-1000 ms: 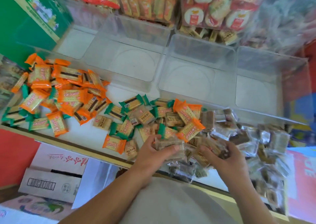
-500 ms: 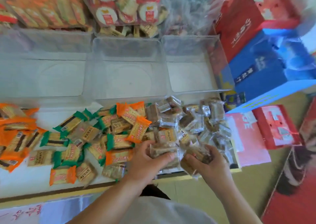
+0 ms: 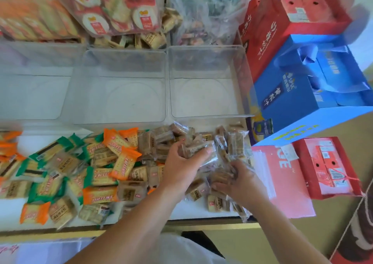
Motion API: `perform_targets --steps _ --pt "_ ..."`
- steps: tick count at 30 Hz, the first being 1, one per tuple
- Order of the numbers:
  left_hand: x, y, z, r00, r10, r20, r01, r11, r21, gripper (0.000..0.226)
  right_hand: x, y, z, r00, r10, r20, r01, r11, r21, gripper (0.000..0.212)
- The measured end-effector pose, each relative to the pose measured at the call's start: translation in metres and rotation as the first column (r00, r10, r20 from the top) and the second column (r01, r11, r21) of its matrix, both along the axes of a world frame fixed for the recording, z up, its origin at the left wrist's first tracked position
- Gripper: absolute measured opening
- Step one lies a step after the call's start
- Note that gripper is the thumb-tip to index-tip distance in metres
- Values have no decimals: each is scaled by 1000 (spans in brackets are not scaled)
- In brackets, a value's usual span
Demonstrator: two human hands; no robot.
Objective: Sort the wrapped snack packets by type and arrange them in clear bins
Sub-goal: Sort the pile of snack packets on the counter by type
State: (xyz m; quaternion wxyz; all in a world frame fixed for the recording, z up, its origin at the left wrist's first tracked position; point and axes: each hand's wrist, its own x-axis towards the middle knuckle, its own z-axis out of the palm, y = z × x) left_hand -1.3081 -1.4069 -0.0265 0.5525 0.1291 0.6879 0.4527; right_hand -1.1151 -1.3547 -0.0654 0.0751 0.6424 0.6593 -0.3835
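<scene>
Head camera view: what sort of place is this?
Likely a small shop's snack counter: clear bins, heaps of wrapped snack packets in front, and red and blue retail cartons stacked beside.

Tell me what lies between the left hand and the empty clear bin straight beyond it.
Head view: a heap of clear-wrapped brown packets fills most of the stretch between the left hand and the clear bin.

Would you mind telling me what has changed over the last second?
The left hand has lifted its bundle of clear-wrapped packets off the pile, towards the clear bins. The right hand still rummages in the pile. Those bins remain empty; orange packets and green packets lie unsorted.
</scene>
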Motion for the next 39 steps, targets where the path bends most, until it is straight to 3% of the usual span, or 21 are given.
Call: perform_targets --steps 4,9,11,13,14,16,17,18,24,27,30,32,35,37,39 --pt "16 7 -6 994 51 -98 -55 998 -37 74 1 9 -19 987 8 -159 -3 1000 30 88" --pt "42 22 -13 989 81 -125 -80 997 12 66 28 5 -19 921 -110 -373 221 937 271 47" --pt "57 35 -18 993 30 -117 -23 998 66 68 39 6 -16 877 -208 -434 321 925 204 36" --pt "69 45 -28 962 -88 -259 106 993 59 71 44 9 -13 837 -262 -480 374 915 152 31" --pt "71 46 -35 887 -191 -421 204 979 -14 74 44 11 -12 828 -260 -497 374 916 144 30" --pt "72 47 -50 579 -404 -708 350 908 -231 96 42 14 -13 838 -232 -493 338 931 137 35" --pt "71 47 -55 458 -458 -762 368 878 -307 106 40 16 -14 858 -207 -471 304 942 141 40" --pt "71 48 -55 407 -479 -778 363 866 -344 111 37 18 -15 879 -171 -445 264 952 155 46" --pt "51 5 -48 505 -369 -780 413 897 -157 104 22 31 -20 955 -18 -297 90 969 229 63" --pt "37 -56 -52 641 -301 -706 360 930 -70 69 23 32 -17 966 -23 -258 85 970 230 62" --pt "31 -106 -67 828 -227 -512 195 974 -116 35 25 17 -4 958 -50 -282 148 928 341 55" --pt "31 -131 -80 904 -101 -416 51 990 -129 25 17 -7 5 950 60 -307 105 864 492 41" --pt "27 -152 -90 928 -16 -371 -42 988 -147 20 -12 -43 6 897 345 -276 -89 753 651 22" --pt "16 -165 -91 933 -26 -359 -36 986 -165 16 -39 -63 -2 853 448 -268 -213 768 604 20" --pt "-1 -177 -90 934 -9 -357 -62 981 -185 11 -62 -73 -8 853 412 -320 -274 876 396 23"
